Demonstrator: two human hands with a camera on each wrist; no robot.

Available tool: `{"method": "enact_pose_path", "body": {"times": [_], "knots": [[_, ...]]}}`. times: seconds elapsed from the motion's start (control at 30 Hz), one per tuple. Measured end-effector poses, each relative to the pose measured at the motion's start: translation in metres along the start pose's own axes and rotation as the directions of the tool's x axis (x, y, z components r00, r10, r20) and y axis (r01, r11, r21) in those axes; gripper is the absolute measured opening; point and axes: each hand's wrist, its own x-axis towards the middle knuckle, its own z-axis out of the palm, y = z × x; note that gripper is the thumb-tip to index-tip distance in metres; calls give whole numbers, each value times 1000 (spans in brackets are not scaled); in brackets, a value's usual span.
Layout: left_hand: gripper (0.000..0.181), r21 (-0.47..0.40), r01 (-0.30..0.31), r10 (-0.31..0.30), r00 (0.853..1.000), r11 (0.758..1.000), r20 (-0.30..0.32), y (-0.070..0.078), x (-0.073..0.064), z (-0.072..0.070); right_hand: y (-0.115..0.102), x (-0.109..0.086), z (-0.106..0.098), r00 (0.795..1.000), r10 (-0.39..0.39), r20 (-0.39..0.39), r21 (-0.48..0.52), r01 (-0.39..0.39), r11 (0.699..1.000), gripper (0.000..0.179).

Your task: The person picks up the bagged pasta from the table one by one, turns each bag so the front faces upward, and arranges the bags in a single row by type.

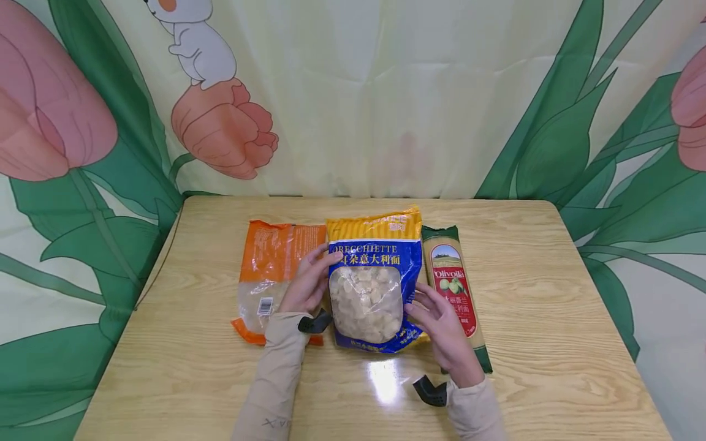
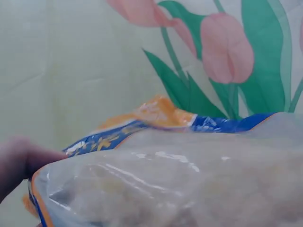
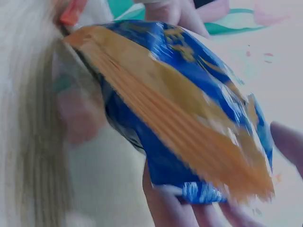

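Observation:
A blue-and-yellow bag of orecchiette pasta (image 1: 366, 300) is held up in the middle, its printed front and clear window facing the head camera. My left hand (image 1: 310, 278) grips its left edge, thumb over the front. At the lower right edge, my right hand (image 1: 442, 327) holds the bag with the thumb near the front and fingers behind. Pale pasta pieces fill the window (image 2: 180, 175) in the left wrist view. In the right wrist view the crimped bottom seal (image 3: 161, 118) shows above the right fingers (image 3: 165, 208).
An orange-and-clear bag (image 1: 267, 251) with a barcode lies on the wooden table (image 1: 182, 367) at the left, partly behind my left hand. A long green-ended spaghetti packet (image 1: 453, 275) lies at the right, partly behind my right hand. A flower-print curtain (image 1: 375, 122) hangs behind the table.

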Motion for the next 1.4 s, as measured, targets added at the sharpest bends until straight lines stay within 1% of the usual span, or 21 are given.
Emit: {"method": "enact_pose_path", "body": {"times": [0.03,0.1,0.13,0.23,0.3,0.37,0.43,0.53,0.6,0.67,0.83,1.0,1.1,1.2,1.27,1.4], "knots": [[47,3,-2,2,1000,1000,-28,1,0,2,2,0,-2,1000,-1,-6,3,1,1000,59],[46,3,-9,9,997,1000,-76,2,0,6,5,-1,-3,1000,-9,-4,-9,9,1000,66],[44,5,-9,10,995,1000,-100,3,0,7,7,-1,-3,1000,-22,10,-26,22,999,70],[39,-12,-17,15,989,1000,-145,2,-1,9,9,-2,1,995,-91,29,-132,94,987,84],[35,-23,-23,19,985,999,-169,2,-1,11,10,-2,3,992,-125,29,-215,128,968,91],[36,-21,-30,25,983,999,-184,3,-2,12,11,-2,5,989,-147,26,-269,149,951,94],[39,-6,-33,31,981,999,-190,5,-3,11,11,-2,6,987,-158,22,-292,157,943,93],[45,40,-36,43,983,999,-177,7,-4,9,12,-2,6,985,-174,22,-310,172,935,88],[47,62,-35,45,984,997,-170,8,-5,7,12,-3,7,984,-179,22,-311,177,934,84],[46,81,-38,50,986,996,-157,9,-5,4,13,-3,6,984,-177,21,-295,175,939,80],[39,99,-55,69,988,994,-140,12,-4,1,15,-3,6,987,-160,19,-200,160,967,75],[34,94,-76,89,985,993,-149,14,1,-2,16,-2,5,983,-184,20,-124,185,975,72],[37,90,-95,110,978,991,-177,15,3,-4,16,-2,5,983,-182,16,-101,182,978,67],[42,97,-127,145,968,987,-204,16,5,-4,18,-2,6,988,-157,5,-101,156,983,60],[45,106,-147,167,963,983,-210,17,5,-3,20,-2,7,991,-132,-13,-119,130,984,57],[49,124,-154,177,965,980,-195,18,6,0,25,-4,8,992,-104,-68,-162,92,982,57]]}}
